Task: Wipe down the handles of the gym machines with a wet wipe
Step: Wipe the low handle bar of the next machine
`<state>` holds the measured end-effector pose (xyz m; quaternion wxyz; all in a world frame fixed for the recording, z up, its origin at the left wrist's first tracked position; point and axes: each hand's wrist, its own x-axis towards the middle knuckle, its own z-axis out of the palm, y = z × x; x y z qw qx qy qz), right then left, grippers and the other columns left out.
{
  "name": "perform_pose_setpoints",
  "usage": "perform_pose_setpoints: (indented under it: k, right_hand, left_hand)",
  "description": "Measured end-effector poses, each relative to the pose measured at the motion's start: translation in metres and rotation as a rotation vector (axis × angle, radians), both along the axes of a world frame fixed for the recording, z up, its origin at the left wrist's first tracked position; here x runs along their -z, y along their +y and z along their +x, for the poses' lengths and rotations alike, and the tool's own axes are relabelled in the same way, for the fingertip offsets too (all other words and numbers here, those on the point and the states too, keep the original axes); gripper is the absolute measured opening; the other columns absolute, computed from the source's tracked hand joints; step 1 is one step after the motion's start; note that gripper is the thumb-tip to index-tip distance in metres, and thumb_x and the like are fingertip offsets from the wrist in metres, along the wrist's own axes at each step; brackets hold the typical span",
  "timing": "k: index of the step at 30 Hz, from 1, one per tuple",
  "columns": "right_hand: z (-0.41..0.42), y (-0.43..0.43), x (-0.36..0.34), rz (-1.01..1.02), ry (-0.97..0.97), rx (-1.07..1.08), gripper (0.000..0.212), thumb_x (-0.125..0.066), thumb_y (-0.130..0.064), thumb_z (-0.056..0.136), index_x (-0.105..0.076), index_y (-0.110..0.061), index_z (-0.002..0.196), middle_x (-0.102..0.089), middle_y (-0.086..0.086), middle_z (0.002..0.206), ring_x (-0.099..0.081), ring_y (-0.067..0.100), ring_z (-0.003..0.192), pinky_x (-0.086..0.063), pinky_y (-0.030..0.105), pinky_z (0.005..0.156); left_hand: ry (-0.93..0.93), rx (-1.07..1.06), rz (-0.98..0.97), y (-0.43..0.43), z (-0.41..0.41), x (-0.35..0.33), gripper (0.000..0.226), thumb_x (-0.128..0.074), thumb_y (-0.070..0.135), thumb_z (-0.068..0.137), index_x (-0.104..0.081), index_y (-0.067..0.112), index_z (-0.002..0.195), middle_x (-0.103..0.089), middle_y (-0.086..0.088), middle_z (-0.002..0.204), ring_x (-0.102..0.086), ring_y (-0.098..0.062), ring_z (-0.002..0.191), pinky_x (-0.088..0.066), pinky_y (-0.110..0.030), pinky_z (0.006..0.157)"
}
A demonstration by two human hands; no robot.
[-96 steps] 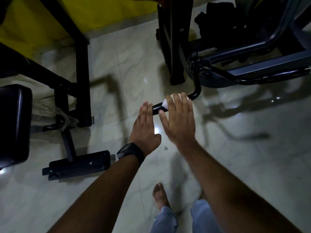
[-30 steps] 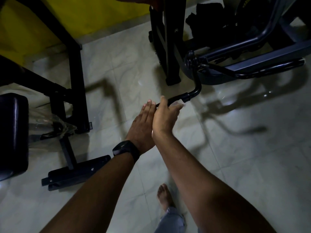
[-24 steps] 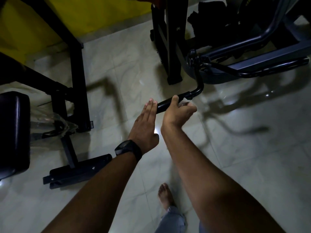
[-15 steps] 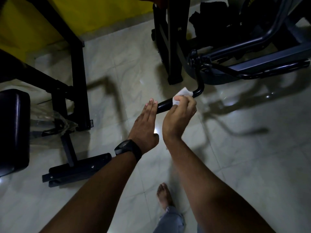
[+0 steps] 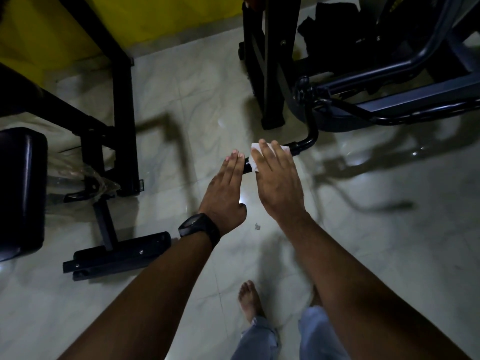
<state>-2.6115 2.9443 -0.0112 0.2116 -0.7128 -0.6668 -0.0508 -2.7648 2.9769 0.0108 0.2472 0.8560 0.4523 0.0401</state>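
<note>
The pale marble-tiled floor (image 5: 389, 255) takes up most of what I see, glossy with soft reflections, and a yellow wall (image 5: 155, 16) runs along the far edge. To the right stands a gym machine (image 5: 405, 100) of dark blue-grey tubing and black uprights. To the left is a black bench frame (image 5: 124, 100) with a padded black seat (image 5: 20, 190) at the edge of view. Some crumpled clear plastic (image 5: 72, 175) lies by its base, and a flat foot bar (image 5: 117, 258) rests on the tiles.

Two bare forearms reach forward from below. The right grip (image 5: 279, 185) lies palm down over the machine's handle (image 5: 298, 147), a black bar that bends down from the machine and runs low above the floor. Its fingers are straight and spread flat, not curled, and they press the wet wipe (image 5: 255, 148) against the bar. The white wipe is wrapped over the handle under those fingers and shows at the fingertips and beside the index finger.

The left grip (image 5: 224, 193) is released, holding nothing, with its fingers straight and together. It sits just beside the handle's free end. I cannot tell whether it touches.

A black watch (image 5: 194, 224) sits on the left wrist. Lower down are light denim trouser legs (image 5: 259, 341) and a bare foot (image 5: 250, 300). A tiny scrap (image 5: 257, 226) lies on the tiles between the wrists.
</note>
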Motion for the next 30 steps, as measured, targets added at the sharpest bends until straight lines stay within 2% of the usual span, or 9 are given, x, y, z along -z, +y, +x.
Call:
perform_pose_setpoints:
  k: [6, 9, 10, 14, 17, 21, 26, 30]
  right_hand:
    - [-0.004, -0.011, -0.003, -0.049, -0.006, -0.088, 0.055, -0.040, -0.036, 0.105, -0.040, -0.005, 0.150, -0.038, 0.013, 0.156, -0.028, 0.033, 0.148, -0.020, 0.051, 0.121]
    - [0.000, 0.006, -0.013, -0.121, -0.024, -0.082, 0.052, -0.042, -0.047, 0.099, -0.054, -0.011, 0.135, -0.055, 0.007, 0.134, -0.043, 0.031, 0.134, -0.022, 0.048, 0.119]
    - [0.001, 0.008, -0.016, -0.134, -0.025, -0.080, 0.051, -0.043, -0.049, 0.097, -0.055, -0.013, 0.131, -0.056, 0.005, 0.128, -0.045, 0.030, 0.129, -0.022, 0.047, 0.119]
    - [0.005, 0.004, -0.016, -0.129, -0.033, -0.106, 0.057, -0.048, -0.053, 0.089, -0.054, -0.014, 0.131, -0.054, 0.007, 0.128, -0.044, 0.032, 0.129, -0.020, 0.047, 0.120]
    - [0.010, 0.020, -0.021, -0.210, -0.065, -0.081, 0.057, -0.044, -0.062, 0.087, -0.059, -0.016, 0.119, -0.059, 0.006, 0.112, -0.052, 0.030, 0.114, -0.017, 0.050, 0.121]
    - [0.013, 0.002, -0.014, -0.158, -0.034, -0.067, 0.062, -0.051, -0.059, 0.084, -0.055, -0.016, 0.128, -0.054, 0.007, 0.129, -0.045, 0.032, 0.127, -0.021, 0.052, 0.118]
    - [0.018, 0.019, -0.024, -0.217, -0.037, -0.039, 0.056, -0.051, -0.063, 0.082, -0.060, -0.017, 0.113, -0.060, 0.005, 0.112, -0.051, 0.030, 0.116, -0.021, 0.053, 0.119]
    - [0.018, -0.007, -0.017, -0.134, 0.011, -0.018, 0.067, -0.053, -0.057, 0.083, -0.055, -0.012, 0.132, -0.055, 0.009, 0.134, -0.042, 0.034, 0.135, -0.021, 0.052, 0.119]
  left_hand:
    - [-0.016, 0.000, 0.008, -0.001, 0.000, 0.000, 0.105, -0.054, 0.003, 0.069, -0.001, 0.011, 0.159, 0.006, -0.004, 0.167, 0.008, -0.015, 0.154, -0.006, -0.028, 0.124]
    - [-0.030, -0.030, -0.009, -0.002, 0.003, -0.001, 0.109, -0.055, 0.002, 0.065, -0.002, 0.012, 0.160, 0.005, -0.003, 0.168, 0.007, -0.015, 0.155, -0.006, -0.025, 0.122]
    - [-0.036, -0.035, -0.012, -0.003, 0.003, -0.002, 0.110, -0.055, 0.002, 0.064, -0.002, 0.012, 0.160, 0.004, -0.003, 0.168, 0.007, -0.016, 0.155, -0.007, -0.026, 0.122]
    - [-0.026, -0.029, -0.019, -0.002, 0.001, -0.003, 0.109, -0.055, 0.003, 0.065, -0.002, 0.014, 0.160, 0.004, -0.003, 0.168, 0.006, -0.016, 0.155, -0.009, -0.028, 0.123]
    - [-0.032, -0.043, -0.023, -0.004, 0.004, -0.006, 0.110, -0.056, 0.001, 0.065, -0.001, 0.014, 0.160, 0.002, -0.002, 0.168, 0.005, -0.016, 0.155, -0.009, -0.029, 0.122]
    - [-0.009, -0.036, -0.014, -0.004, 0.003, -0.007, 0.106, -0.055, 0.002, 0.069, -0.002, 0.011, 0.160, 0.002, -0.004, 0.168, 0.005, -0.018, 0.155, -0.012, -0.033, 0.124]
    - [-0.014, -0.054, -0.016, -0.005, 0.006, -0.006, 0.108, -0.058, 0.003, 0.068, -0.001, 0.011, 0.159, 0.003, -0.003, 0.168, 0.005, -0.018, 0.155, -0.011, -0.031, 0.124]
    - [-0.021, -0.065, -0.023, -0.006, 0.007, -0.004, 0.106, -0.057, 0.004, 0.069, -0.001, 0.011, 0.160, 0.004, -0.003, 0.168, 0.006, -0.018, 0.155, -0.012, -0.032, 0.124]
